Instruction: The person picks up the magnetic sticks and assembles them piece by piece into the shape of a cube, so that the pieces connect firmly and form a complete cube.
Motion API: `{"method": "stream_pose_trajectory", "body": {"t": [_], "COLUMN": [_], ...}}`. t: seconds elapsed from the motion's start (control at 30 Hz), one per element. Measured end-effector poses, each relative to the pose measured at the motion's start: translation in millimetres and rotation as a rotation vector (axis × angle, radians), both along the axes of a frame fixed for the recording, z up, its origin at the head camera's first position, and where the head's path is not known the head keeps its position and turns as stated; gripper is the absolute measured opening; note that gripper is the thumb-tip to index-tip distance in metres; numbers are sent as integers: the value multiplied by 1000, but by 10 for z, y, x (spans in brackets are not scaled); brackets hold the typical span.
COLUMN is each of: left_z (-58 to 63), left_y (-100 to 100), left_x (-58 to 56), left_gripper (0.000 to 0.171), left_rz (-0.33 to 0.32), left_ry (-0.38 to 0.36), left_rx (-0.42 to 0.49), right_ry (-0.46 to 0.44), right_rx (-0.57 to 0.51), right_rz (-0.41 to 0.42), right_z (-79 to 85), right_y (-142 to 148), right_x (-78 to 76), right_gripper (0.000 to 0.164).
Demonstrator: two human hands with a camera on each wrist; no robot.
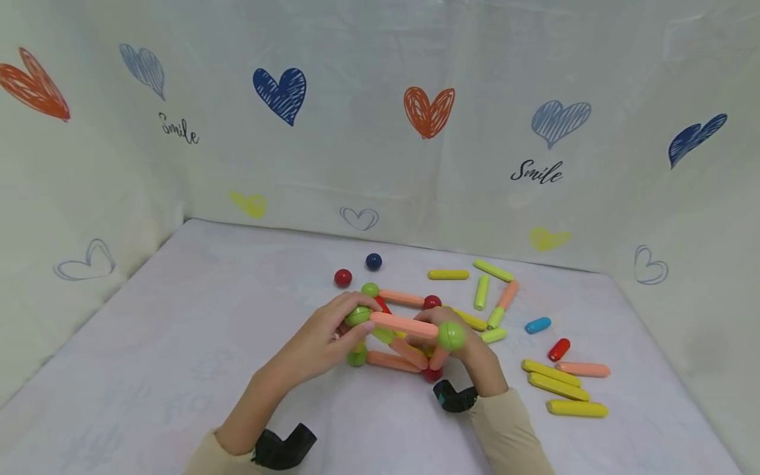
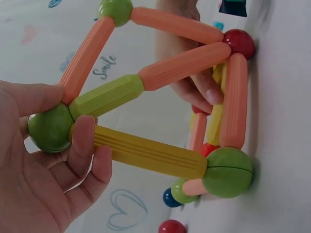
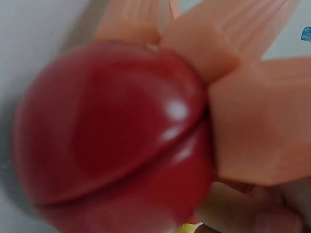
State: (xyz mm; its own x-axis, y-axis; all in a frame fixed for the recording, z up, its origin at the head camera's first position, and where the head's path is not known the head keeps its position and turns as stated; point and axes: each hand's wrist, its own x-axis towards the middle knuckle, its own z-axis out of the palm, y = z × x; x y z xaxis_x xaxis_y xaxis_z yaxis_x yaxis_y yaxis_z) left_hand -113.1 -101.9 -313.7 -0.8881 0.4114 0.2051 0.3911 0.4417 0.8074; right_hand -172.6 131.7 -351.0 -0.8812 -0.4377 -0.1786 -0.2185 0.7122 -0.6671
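A frame of magnetic building sticks and balls stands on the table between both hands. My left hand [image 1: 323,336] grips its upper green ball [image 2: 51,128] with thumb and fingers, at the joint where a salmon stick [image 2: 88,60], a lime stick [image 2: 108,94] and a yellow stick [image 2: 153,151] meet. Reaching in from the other side, my right hand [image 1: 477,356] pinches a slanted yellow stick [image 2: 215,124] inside the frame, partly hidden by the front sticks. A bottom red ball [image 3: 112,136] fills the right wrist view, with salmon sticks fanning out from it. Another green ball [image 1: 452,336] caps the upper right corner.
Behind the frame lie a loose red ball [image 1: 342,278] and a dark blue ball [image 1: 373,262]. Loose sticks are spread to the right, among them a blue one [image 1: 538,325], a short red one [image 1: 559,349] and several yellow ones [image 1: 577,408]. A white curtain [image 1: 356,165] closes off the back.
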Motion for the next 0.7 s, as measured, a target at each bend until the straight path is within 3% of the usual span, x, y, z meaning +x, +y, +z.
{"method": "stream_pose_trajectory", "body": {"t": [0.07,0.2,0.47,0.53,0.63,0.7], "left_z": [-4,-3,8,2,-9,-17], "left_y": [-17,-42,-56,-52,-42,-30], "left_x": [-8,-23,-24,-27,-30,-31], "left_gripper": [22,24,24,24,24,25], "left_rz": [-8,-32,-37,-32,-21,-12], "left_ry": [0,2,0,9,20,29], "left_rx": [10,23,26,28,32,32], "right_ry": [-21,-49,-98,-84,-23,45], "right_rx": [52,97,39,8,-63,-93], "right_rz": [3,-12,-34,-18,35,36], "right_z": [-25,-54,-25,-25,-5,-16], "right_y": [-37,-67,-75,-59,30,127], "right_x": [-31,-52,-12,-13,-14,-27], "right_gripper": [11,28,25,22,6,10]}}
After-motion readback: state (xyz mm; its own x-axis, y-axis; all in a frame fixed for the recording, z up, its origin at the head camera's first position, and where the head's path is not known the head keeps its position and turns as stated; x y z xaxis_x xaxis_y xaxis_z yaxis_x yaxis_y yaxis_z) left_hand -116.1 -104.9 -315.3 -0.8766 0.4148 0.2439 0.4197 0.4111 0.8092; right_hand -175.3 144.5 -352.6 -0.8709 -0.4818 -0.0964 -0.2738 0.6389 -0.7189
